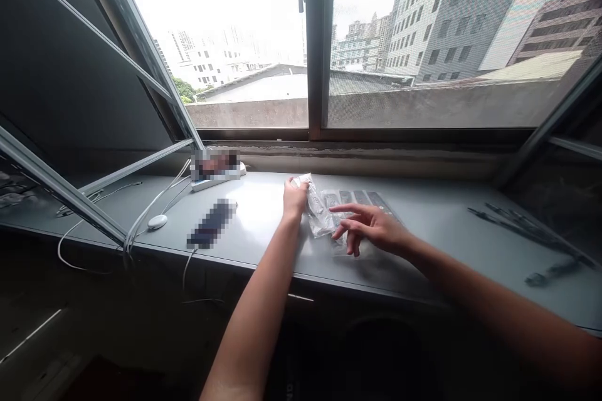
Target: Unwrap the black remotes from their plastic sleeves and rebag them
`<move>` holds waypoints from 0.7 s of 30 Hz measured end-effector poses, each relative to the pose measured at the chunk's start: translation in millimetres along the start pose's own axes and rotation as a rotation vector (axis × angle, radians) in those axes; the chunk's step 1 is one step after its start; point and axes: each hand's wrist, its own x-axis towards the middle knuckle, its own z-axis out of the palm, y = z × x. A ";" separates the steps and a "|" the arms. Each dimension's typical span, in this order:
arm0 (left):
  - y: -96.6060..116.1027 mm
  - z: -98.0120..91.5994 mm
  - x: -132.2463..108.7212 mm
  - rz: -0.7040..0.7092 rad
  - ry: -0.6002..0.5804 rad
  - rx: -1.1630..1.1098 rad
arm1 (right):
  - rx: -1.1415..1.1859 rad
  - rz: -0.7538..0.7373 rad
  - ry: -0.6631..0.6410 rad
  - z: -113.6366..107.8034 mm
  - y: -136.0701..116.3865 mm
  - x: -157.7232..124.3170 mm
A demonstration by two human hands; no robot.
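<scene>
The person at the desk (437,207) has the left hand (294,200) closed on the upper end of a crinkled clear plastic bag (320,208), which slants down toward the desk's near edge. The right hand (374,227) is loosely open just beside the bag's lower end, forefinger stretched out and the other fingers half curled; I see nothing in its grip, and can't tell whether a fingertip touches the plastic. Just beyond that hand some flat dark strips (360,197) lie side by side on the desk, partly hidden by it. Well off to the person's left is a dark thing, blurred out (210,225), with a pale cord (188,266) hanging from its near end over the edge. A small white disc (157,222) sits farther left, and behind them a white power strip (219,182) lies near the window (322,44). Dark cables (527,229) are spread across the right end.
</scene>
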 end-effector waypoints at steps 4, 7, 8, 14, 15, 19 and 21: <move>4.0 -1.6 -6.2 0.084 0.010 0.189 | 0.003 -0.019 0.036 -0.2 1.2 1.6; 8.1 0.3 -14.1 0.144 -0.006 0.278 | -0.005 -0.040 0.060 -1.4 2.0 2.4; 8.7 1.2 -16.4 0.164 -0.017 0.322 | -0.010 -0.049 0.064 -1.9 2.1 2.5; 4.9 4.5 -21.1 0.224 -0.086 0.493 | -0.047 -0.061 0.074 -3.6 2.7 4.0; 3.8 4.5 -20.8 0.228 -0.090 0.496 | -0.051 -0.056 0.087 -3.8 2.7 4.5; 0.1 4.8 -19.0 0.242 -0.133 0.547 | -0.042 -0.034 0.167 -5.5 1.3 5.7; -1.3 5.3 -18.6 0.257 -0.141 0.582 | -0.044 -0.029 0.206 -6.8 -0.2 5.3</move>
